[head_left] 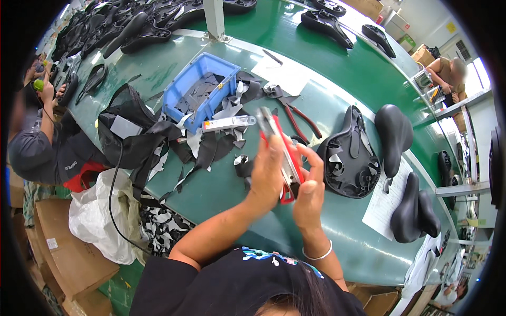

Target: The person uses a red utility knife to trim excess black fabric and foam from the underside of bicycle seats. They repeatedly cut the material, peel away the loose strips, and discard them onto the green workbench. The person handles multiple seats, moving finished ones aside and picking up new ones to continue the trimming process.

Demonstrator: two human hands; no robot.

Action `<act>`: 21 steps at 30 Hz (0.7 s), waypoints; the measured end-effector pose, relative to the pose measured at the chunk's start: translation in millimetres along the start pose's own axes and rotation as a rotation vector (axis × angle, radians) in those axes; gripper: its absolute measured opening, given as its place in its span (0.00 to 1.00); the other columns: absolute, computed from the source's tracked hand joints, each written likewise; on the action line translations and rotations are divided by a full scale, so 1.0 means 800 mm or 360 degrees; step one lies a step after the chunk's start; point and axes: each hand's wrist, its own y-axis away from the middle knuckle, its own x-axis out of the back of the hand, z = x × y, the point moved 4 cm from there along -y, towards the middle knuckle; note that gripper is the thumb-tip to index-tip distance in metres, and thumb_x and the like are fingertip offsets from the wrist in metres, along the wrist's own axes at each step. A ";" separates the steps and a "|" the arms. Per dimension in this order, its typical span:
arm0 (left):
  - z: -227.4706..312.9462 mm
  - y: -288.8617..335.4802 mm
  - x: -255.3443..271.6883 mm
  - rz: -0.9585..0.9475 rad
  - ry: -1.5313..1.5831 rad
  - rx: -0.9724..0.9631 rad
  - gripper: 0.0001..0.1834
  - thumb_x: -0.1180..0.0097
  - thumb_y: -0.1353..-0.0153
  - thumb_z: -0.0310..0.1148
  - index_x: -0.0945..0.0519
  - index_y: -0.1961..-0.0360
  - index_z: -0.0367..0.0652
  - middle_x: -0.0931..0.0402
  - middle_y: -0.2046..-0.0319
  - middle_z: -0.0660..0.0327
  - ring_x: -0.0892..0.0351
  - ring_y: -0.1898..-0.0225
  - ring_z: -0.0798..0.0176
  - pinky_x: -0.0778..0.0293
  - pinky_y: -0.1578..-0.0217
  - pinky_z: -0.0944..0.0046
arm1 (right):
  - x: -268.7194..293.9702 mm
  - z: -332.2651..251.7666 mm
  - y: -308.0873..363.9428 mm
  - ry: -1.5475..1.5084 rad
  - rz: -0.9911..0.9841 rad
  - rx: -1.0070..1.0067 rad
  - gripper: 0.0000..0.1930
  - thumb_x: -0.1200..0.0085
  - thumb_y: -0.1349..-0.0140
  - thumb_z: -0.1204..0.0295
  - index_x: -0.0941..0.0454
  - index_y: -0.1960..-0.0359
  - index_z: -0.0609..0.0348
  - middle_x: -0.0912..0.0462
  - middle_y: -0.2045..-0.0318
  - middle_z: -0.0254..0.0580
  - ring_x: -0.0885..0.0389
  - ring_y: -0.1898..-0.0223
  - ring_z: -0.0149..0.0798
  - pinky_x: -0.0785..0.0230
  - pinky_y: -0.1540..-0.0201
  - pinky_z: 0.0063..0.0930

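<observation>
- My left hand [266, 171] is closed on a red tool [286, 160], thumb along its metal side; the tool's upper end is blurred.
- My right hand [308, 195], fingers half curled, is at the tool's right side; I cannot tell how firmly it grips.
- The tool stands tilted between my two hands, above the green table [342, 237].
- Just beyond my left hand lies a white pack [226, 124], with black scraps [208, 147] around it.
- Just past my fingertips are red-handled pliers [304, 120].
- Right of my right hand, an upturned saddle [350, 158] shows its hollow underside; black saddles [394, 134] lie further right, by a printed sheet [379, 205].
- Beyond my left hand, a blue bin [215, 104] holds more dark pieces.
- Far off to my left, past the bin, saddles lie heaped [95, 29].
</observation>
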 end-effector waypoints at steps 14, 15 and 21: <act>-0.028 -0.052 -0.031 -0.0550 -0.0361 -0.0078 0.34 0.73 0.31 0.58 0.38 0.39 0.40 0.29 0.63 0.62 0.31 0.69 0.72 0.32 0.66 0.70 | 0.042 0.024 -0.062 -0.0447 -0.0315 -0.0391 0.21 0.48 0.38 0.68 0.34 0.45 0.64 0.26 0.61 0.36 0.27 0.63 0.28 0.32 0.56 0.22; -0.027 -0.056 -0.034 -0.0549 -0.0458 -0.0183 0.32 0.72 0.30 0.56 0.37 0.40 0.39 0.29 0.61 0.60 0.32 0.68 0.71 0.33 0.65 0.69 | 0.055 0.037 -0.082 -0.0732 -0.0281 -0.0703 0.20 0.48 0.38 0.67 0.34 0.48 0.63 0.23 0.65 0.38 0.24 0.65 0.28 0.30 0.60 0.21; -0.093 -0.083 -0.014 -0.0125 -0.0664 -0.0316 0.16 0.60 0.30 0.39 0.28 0.56 0.36 0.28 0.72 0.59 0.32 0.75 0.66 0.32 0.71 0.67 | 0.188 0.098 -0.306 -0.0329 0.0241 -0.0153 0.15 0.41 0.48 0.74 0.32 0.60 0.56 0.30 0.77 0.30 0.31 0.78 0.26 0.39 0.74 0.21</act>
